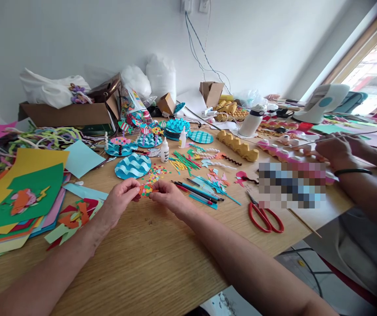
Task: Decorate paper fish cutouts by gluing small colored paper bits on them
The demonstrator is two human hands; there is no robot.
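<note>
Between my two hands is a small orange paper cutout (146,190) covered in coloured dots. My left hand (122,194) pinches its left end, and my right hand (167,194) pinches its right end. Just beyond them lie scattered coloured paper dots (157,172). A blue paper disc with pale wavy strips (132,166) rests behind my left hand. Two white glue bottles stand farther back, the nearer glue bottle (164,150) upright beside that disc. Several pens (197,192) lie to the right of my right hand.
Red-handled scissors (265,217) lie at right, near a wooden stick (304,223). Coloured paper sheets (40,193) and paper scraps (76,217) cover the left side. A co-worker's hands (336,147) are at the far right, near painted egg-carton strips (280,153). A white bottle (252,120) stands behind.
</note>
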